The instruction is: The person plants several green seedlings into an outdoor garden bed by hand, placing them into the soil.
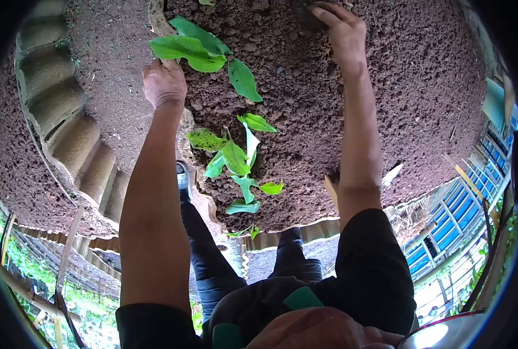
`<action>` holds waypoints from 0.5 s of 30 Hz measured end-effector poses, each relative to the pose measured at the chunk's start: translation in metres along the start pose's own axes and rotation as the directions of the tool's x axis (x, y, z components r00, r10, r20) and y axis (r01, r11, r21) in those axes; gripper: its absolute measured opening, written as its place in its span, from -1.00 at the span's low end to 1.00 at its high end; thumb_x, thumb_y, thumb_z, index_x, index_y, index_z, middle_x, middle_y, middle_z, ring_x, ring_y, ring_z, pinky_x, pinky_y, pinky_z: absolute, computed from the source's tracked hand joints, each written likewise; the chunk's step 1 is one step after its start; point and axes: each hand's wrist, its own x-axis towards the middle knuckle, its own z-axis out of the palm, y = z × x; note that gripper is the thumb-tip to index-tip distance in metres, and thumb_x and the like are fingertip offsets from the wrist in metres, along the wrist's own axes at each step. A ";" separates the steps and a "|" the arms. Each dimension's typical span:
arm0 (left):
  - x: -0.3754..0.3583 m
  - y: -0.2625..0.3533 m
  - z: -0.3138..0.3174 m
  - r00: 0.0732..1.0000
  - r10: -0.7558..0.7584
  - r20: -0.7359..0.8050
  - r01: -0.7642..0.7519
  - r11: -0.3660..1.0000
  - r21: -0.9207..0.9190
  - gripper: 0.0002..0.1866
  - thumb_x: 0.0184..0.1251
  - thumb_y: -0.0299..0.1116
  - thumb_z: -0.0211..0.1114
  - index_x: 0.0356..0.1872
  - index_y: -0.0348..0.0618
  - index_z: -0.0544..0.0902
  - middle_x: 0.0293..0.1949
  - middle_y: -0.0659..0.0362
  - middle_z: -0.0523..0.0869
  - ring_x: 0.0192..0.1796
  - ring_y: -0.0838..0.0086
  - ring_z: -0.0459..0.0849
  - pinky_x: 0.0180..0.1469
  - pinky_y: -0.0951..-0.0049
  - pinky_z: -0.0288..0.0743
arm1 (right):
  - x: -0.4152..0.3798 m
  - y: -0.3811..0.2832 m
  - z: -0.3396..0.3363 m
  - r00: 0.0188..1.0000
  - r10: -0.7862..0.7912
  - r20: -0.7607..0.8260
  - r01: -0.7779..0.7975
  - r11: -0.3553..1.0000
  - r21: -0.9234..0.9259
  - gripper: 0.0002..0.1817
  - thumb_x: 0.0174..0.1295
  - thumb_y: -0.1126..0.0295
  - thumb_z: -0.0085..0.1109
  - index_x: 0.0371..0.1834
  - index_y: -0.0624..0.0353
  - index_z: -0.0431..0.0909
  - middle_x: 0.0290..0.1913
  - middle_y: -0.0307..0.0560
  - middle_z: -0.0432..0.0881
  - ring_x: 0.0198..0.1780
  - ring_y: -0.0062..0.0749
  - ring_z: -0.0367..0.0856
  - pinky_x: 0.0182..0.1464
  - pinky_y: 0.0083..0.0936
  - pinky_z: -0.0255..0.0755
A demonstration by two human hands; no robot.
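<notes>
Left hand [165, 83]: at the left edge of the soil bed, far side; fingers curled, tips hidden under a broad, glossy green leaf [189, 53] with small holes; whether they clamp its stem cannot be told.

Right hand [343, 32]: far side, right of the leaf; fingers bent over a dark patch of soil, thumb close by; whether the tips pinch anything cannot be told.

Bed: crumbly reddish-brown soil [305, 122].

Leafy plants: a cluster of pale and bright green leaves [234, 157], nearer, along the bed's left side.

Border: wavy, grey-brown corrugated edging [67, 136], left, beyond a strip of bare ground.
</notes>
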 end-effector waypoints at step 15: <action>0.001 0.003 -0.001 1.000 -0.015 -0.003 0.015 1.000 0.006 -0.37 0.60 0.07 -0.19 0.01 -0.29 0.68 -0.03 -0.31 0.69 0.01 -0.26 0.70 0.12 -0.21 0.58 | -0.045 0.036 -0.019 0.932 0.351 -0.090 -0.160 0.622 0.767 -0.78 0.39 0.30 0.40 -0.19 0.28 0.76 -0.37 -0.10 0.78 -0.46 -0.55 0.70 -0.58 -0.67 0.35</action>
